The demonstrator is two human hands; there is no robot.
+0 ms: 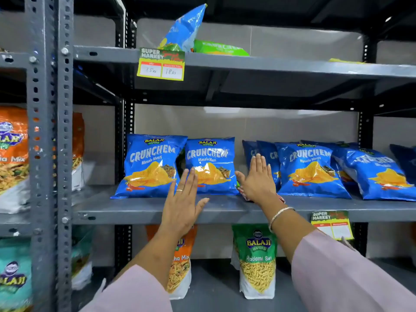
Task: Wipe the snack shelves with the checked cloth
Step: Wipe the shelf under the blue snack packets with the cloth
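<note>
Shelf [139, 209]: blue chip bags [210, 165] | L grip [182, 199] spread | R grip [256, 179] spread, on cloth [242, 192]

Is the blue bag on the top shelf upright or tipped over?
Tipped. The blue bag leans left to right, its top corner pointing up-right, its base resting beside a green bag lying flat on the top shelf.

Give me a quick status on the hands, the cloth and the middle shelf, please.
Left hand open, flat. Right hand open, checked cloth pinned under its palm on middle shelf. Crunchem bags stand in the wiping path.
</note>
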